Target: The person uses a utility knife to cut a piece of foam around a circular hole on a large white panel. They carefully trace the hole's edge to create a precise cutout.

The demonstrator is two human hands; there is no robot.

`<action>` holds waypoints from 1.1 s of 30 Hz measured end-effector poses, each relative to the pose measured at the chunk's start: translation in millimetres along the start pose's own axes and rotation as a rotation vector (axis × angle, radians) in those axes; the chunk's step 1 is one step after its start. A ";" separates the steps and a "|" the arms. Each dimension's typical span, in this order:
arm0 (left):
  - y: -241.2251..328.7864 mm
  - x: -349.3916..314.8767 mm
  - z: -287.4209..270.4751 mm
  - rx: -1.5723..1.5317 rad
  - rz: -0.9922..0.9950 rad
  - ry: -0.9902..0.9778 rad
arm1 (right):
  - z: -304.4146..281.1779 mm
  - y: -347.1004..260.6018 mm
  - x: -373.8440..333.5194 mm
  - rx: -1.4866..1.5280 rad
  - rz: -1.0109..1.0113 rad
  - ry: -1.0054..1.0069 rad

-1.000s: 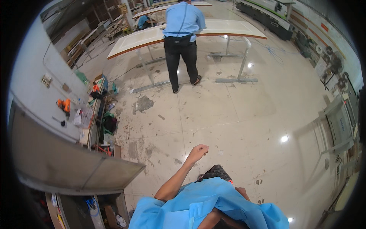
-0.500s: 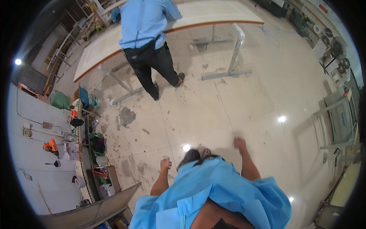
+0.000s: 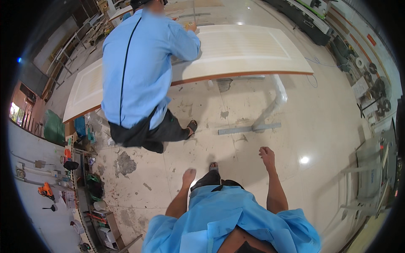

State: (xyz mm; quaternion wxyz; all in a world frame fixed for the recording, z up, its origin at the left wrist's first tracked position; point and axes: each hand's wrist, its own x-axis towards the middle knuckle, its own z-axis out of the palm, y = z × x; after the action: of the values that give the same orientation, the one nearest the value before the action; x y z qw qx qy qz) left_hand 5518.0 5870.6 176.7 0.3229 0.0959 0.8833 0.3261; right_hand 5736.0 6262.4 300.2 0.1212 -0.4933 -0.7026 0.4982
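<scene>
My left hand (image 3: 189, 176) swings in front of my body, smeared by motion, and its fingers do not show clearly. Farther out on the right is my right hand (image 3: 266, 157), its fingers loosely bent and apart, with nothing in them. Both hang above the tiled floor and touch nothing. Ahead, a long cream-white panel (image 3: 240, 46) with a reddish-brown edge lies flat on metal supports. A person in a light blue shirt (image 3: 137, 71) leans over the panel's left part. That person's hand (image 3: 192, 27) is at a small yellowish item on the panel, too small to name.
A grey metal support foot (image 3: 249, 128) stands on the floor under the panel. Along the left wall runs a cluttered shelf (image 3: 78, 185), with an orange tool (image 3: 45, 191) hung above. To the right are a metal frame (image 3: 344, 189) and a fan (image 3: 377, 88).
I have come closer to the panel and the person beside it. The view now takes in more of the panel's top. Both my hands have swung, and one foot has stepped forward.
</scene>
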 end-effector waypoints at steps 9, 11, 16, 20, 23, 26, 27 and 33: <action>418.8 156.8 -58.1 -0.009 0.884 0.052 | -16.1 -180.8 232.4 0.266 -0.238 0.159; 474.7 193.2 -50.5 0.028 1.018 0.097 | -14.7 -222.7 297.9 0.323 -0.325 0.180; 599.3 309.9 6.3 0.159 1.287 0.079 | -15.0 -301.4 468.0 0.343 -0.383 0.242; 704.9 436.6 57.0 0.059 1.283 0.079 | -4.3 -334.3 603.3 0.243 -0.444 0.265; 755.2 515.4 71.9 -0.089 1.138 0.116 | 14.7 -355.6 687.1 0.192 -0.332 0.292; 777.4 556.6 75.5 -0.105 0.967 0.082 | 33.5 -377.6 745.0 0.295 -0.194 0.292; 778.5 562.5 75.8 -0.085 0.929 0.052 | 38.1 -384.1 759.1 0.218 -0.252 0.270; 770.5 560.1 82.3 0.189 0.940 0.136 | 56.5 -405.8 797.1 0.227 -0.206 0.182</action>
State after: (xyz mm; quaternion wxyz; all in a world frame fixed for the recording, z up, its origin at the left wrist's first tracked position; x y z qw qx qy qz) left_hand 5105.3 6718.2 336.3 0.0721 0.4922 0.7891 0.3604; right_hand 5080.5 6871.7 350.0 0.2898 -0.4448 -0.6748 0.5127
